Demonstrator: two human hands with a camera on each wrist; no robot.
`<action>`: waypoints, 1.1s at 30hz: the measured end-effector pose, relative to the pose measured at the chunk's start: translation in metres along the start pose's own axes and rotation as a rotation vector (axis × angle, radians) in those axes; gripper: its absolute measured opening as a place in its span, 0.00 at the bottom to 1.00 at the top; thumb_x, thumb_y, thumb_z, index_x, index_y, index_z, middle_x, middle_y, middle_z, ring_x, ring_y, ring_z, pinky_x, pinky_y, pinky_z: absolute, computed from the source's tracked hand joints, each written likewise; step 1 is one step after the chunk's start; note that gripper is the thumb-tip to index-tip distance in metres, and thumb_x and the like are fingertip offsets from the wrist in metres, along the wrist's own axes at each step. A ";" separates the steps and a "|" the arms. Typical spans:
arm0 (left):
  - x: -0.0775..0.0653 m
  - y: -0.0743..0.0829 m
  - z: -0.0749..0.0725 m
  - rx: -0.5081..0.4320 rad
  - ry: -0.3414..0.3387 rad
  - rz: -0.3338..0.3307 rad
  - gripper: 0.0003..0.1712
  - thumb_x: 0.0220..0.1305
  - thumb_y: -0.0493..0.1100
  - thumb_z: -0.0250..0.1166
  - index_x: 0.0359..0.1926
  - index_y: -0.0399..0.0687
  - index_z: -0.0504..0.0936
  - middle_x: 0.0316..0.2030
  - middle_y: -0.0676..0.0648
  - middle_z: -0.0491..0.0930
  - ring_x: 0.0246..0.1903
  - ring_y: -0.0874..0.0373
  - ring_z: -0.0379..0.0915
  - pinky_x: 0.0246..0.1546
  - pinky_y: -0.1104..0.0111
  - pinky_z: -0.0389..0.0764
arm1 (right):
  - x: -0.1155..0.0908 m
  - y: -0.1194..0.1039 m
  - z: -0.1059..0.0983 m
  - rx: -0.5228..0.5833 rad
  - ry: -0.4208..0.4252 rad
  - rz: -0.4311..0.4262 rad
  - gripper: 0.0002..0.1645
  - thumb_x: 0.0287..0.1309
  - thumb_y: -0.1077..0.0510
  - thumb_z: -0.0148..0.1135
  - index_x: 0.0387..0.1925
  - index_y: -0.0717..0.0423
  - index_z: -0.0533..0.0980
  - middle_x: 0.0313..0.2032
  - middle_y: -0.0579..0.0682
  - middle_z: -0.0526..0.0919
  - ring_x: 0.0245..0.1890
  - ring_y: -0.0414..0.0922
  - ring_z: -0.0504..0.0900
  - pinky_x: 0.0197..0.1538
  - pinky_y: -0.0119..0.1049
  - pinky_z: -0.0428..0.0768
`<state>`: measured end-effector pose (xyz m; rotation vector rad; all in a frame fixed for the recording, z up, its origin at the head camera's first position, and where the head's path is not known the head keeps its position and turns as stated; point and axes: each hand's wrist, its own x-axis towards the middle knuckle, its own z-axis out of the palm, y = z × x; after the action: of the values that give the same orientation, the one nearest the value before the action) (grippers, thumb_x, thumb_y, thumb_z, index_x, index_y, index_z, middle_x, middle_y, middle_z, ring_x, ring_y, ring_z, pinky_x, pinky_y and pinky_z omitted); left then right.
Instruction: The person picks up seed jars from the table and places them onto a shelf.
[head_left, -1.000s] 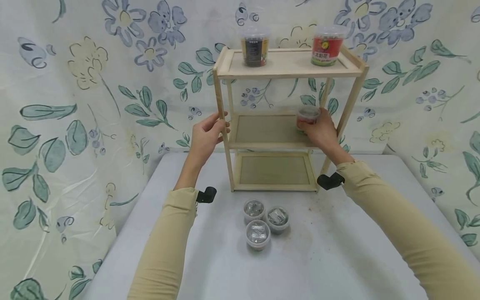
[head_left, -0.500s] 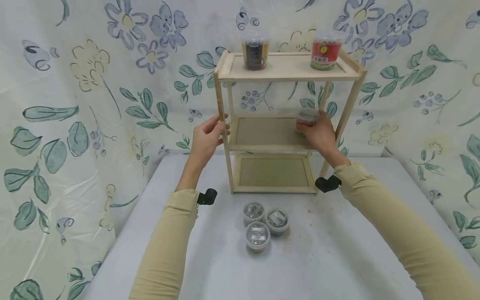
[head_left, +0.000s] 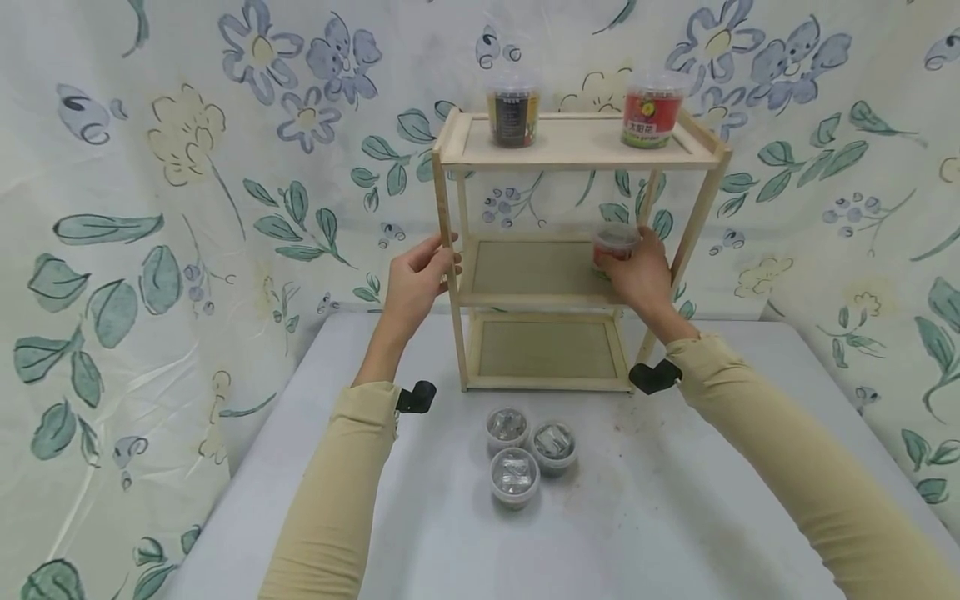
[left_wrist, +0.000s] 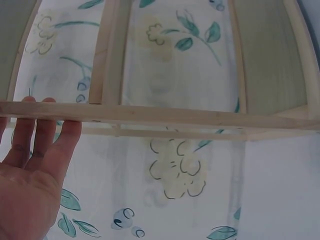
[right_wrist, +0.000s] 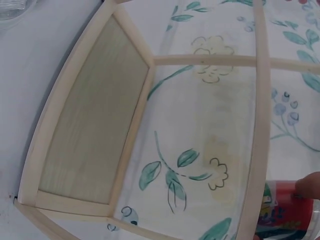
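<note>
A three-tier wooden shelf (head_left: 555, 297) stands at the back of the table. My left hand (head_left: 414, 283) holds its left front post (left_wrist: 165, 116), some fingertips showing past the post's edge in the left wrist view. On the right side of the middle tier, my right hand (head_left: 643, 271) grips a clear-lidded plastic cup (head_left: 615, 239) with a red label; the right wrist view shows this cup (right_wrist: 286, 210) at its lower right edge, with one fingertip on it. A dark-labelled cup (head_left: 513, 117) and another red-labelled cup (head_left: 651, 117) stand on the top tier.
Three small lidded tubs (head_left: 515, 473) with silvery packets inside cluster on the white table (head_left: 600, 542) before the shelf. Dark crumbs lie to their right. A flower-patterned cloth (head_left: 150, 292) hangs behind and at the sides.
The head view has tilted slightly, so the whole scene sits lower in it. Both hands keep their places at the post and the red-labelled cup.
</note>
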<state>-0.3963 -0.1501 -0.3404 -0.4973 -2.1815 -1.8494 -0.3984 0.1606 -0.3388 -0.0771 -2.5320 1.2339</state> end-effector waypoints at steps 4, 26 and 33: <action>0.000 -0.001 0.000 0.011 0.007 0.005 0.24 0.73 0.48 0.54 0.65 0.44 0.76 0.48 0.35 0.80 0.47 0.51 0.79 0.54 0.54 0.80 | -0.002 -0.001 0.002 -0.012 0.030 0.005 0.48 0.65 0.50 0.58 0.74 0.69 0.47 0.66 0.71 0.61 0.64 0.63 0.68 0.65 0.57 0.70; 0.000 0.000 0.000 0.012 -0.004 -0.029 0.25 0.74 0.44 0.52 0.67 0.41 0.72 0.53 0.29 0.76 0.53 0.41 0.76 0.57 0.51 0.78 | -0.009 -0.004 0.009 -0.031 0.125 0.040 0.48 0.63 0.50 0.60 0.74 0.65 0.47 0.65 0.72 0.57 0.64 0.65 0.64 0.67 0.58 0.67; 0.000 -0.002 0.000 0.023 0.002 -0.014 0.25 0.73 0.48 0.53 0.67 0.47 0.74 0.52 0.30 0.77 0.51 0.47 0.78 0.57 0.53 0.78 | -0.012 -0.007 0.008 -0.043 0.110 0.014 0.48 0.62 0.51 0.60 0.74 0.61 0.47 0.68 0.70 0.52 0.68 0.65 0.58 0.68 0.58 0.65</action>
<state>-0.3970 -0.1507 -0.3425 -0.4768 -2.2082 -1.8289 -0.3891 0.1486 -0.3410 -0.1685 -2.4668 1.1483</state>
